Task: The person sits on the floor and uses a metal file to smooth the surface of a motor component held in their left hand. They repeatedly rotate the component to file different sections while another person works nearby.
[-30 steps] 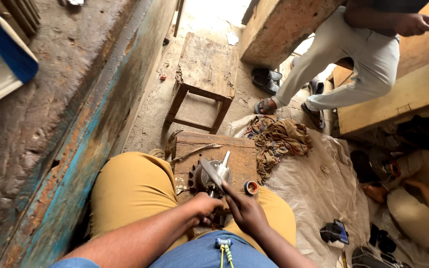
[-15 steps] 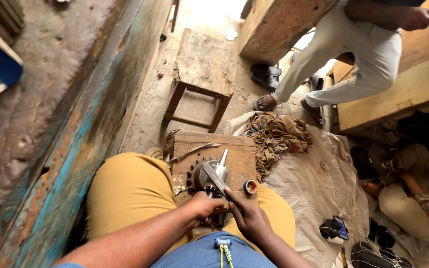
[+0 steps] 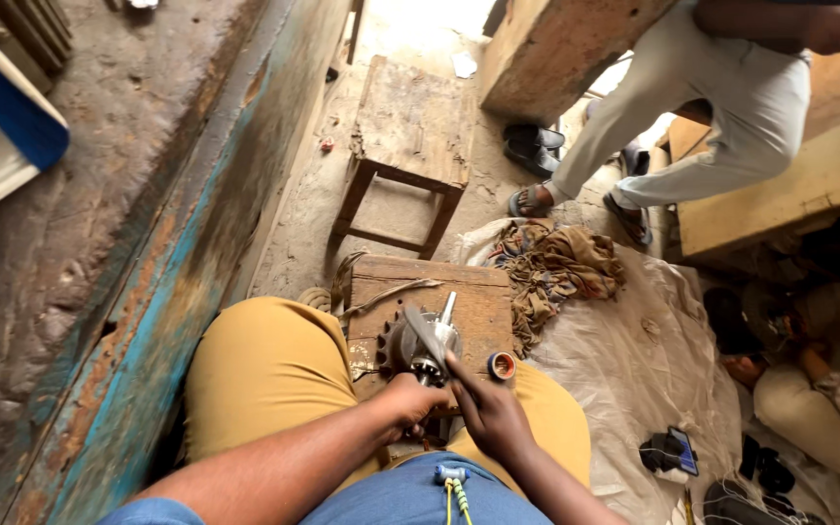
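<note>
Rotor-like metal part, toothed disc with a shaft sticking up, sits at the near edge of the small wooden counter between my knees. Head view only: my left hand is clenched around the part's base from below-left. My right hand pinches a thin grey strip that runs up across the part, fingers closed on its lower end. 1 small roll of tape lies just beside the right hand on the counter. Bundle of brown rags touches the counter's right side, lying on pale plastic sheet. 1 wooden stool stands beyond the counter. Another person in light trousers stands top right, well apart.
</note>
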